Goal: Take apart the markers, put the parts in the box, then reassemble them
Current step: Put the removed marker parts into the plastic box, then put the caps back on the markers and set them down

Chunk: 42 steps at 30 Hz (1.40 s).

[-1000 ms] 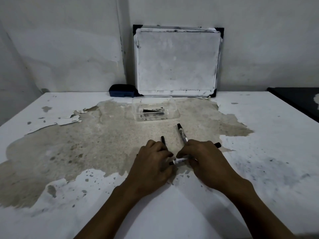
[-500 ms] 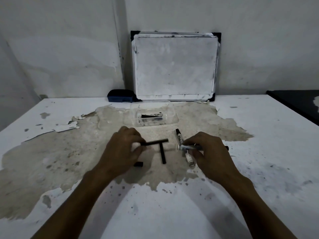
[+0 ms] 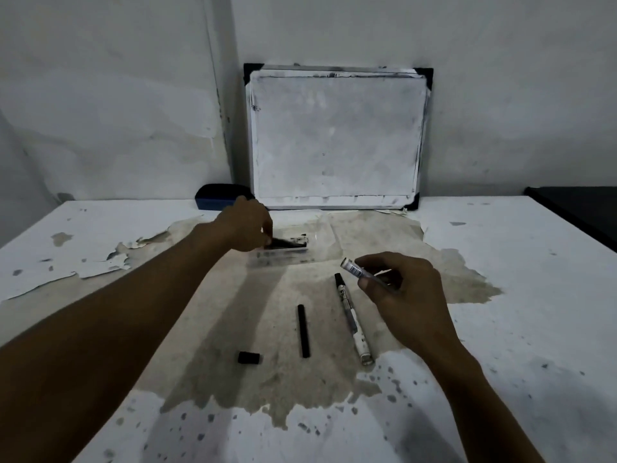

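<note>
My left hand (image 3: pixel 246 225) reaches over the clear plastic box (image 3: pixel 320 242) and pinches a thin black ink rod (image 3: pixel 287 242) at the box's left side. Dark marker parts lie inside the box. My right hand (image 3: pixel 397 289) is held above the table, closed on a white marker barrel (image 3: pixel 352 267) whose open end points up and left. On the table lie a second marker (image 3: pixel 352 320) with a black tip, a black ink rod (image 3: pixel 303 330) and a small black end cap (image 3: pixel 248 357).
A framed whiteboard (image 3: pixel 337 135) leans on the back wall. A blue eraser (image 3: pixel 217 197) sits left of it, just behind my left hand. The tabletop (image 3: pixel 133 295) has peeling white paint. A dark surface (image 3: pixel 581 208) borders the far right.
My left hand pulled the ink rod out of the barrel and carried it up to the box. My right hand lifted the barrel off the table. The camera view tilted up.
</note>
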Each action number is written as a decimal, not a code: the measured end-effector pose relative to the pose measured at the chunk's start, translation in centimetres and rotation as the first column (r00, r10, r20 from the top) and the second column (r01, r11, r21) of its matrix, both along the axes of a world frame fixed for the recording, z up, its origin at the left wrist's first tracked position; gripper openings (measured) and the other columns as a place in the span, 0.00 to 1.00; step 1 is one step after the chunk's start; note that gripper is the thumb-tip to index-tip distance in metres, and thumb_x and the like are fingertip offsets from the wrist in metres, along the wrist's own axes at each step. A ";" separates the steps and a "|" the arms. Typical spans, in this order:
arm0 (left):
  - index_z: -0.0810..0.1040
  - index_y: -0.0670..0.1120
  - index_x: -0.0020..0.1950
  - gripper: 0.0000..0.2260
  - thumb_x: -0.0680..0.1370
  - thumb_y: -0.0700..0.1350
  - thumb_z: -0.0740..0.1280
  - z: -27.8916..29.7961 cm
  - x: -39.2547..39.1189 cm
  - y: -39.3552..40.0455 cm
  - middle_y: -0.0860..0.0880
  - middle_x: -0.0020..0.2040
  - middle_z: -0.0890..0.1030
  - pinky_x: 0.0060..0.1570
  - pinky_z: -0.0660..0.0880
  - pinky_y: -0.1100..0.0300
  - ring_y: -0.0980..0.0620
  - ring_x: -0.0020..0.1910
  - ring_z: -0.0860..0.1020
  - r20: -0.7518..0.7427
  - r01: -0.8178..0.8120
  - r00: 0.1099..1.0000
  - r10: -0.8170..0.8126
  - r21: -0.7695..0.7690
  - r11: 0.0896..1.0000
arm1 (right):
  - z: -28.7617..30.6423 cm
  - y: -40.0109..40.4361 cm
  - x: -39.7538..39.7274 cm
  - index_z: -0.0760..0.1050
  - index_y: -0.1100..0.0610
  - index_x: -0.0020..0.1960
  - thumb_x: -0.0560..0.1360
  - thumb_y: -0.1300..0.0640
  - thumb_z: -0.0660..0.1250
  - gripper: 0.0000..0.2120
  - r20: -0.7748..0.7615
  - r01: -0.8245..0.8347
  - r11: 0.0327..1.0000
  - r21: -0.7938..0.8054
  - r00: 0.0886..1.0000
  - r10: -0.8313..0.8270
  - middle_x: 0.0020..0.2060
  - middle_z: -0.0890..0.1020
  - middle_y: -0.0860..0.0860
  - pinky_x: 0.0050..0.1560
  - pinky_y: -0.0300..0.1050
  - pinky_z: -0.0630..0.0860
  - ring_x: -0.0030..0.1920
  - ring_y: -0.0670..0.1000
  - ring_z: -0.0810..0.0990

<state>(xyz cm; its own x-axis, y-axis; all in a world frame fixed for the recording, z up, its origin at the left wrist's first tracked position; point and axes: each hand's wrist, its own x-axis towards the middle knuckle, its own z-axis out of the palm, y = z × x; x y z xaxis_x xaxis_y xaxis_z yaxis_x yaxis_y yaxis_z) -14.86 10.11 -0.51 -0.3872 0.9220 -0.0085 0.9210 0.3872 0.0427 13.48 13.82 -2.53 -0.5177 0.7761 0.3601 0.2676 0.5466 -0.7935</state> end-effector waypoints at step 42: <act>0.83 0.37 0.45 0.07 0.77 0.39 0.67 0.3 16.2 -10.3 0.45 0.36 0.84 0.29 0.74 0.60 0.51 0.33 0.79 0.824 -0.661 0.298 -0.482 0.542 0.519 | -0.2 -5.2 3.5 0.83 0.55 0.55 0.72 0.68 0.71 0.14 -0.170 -0.160 0.949 -0.271 0.979 0.116 0.46 0.87 0.50 0.49 0.45 0.82 0.44 0.49 0.86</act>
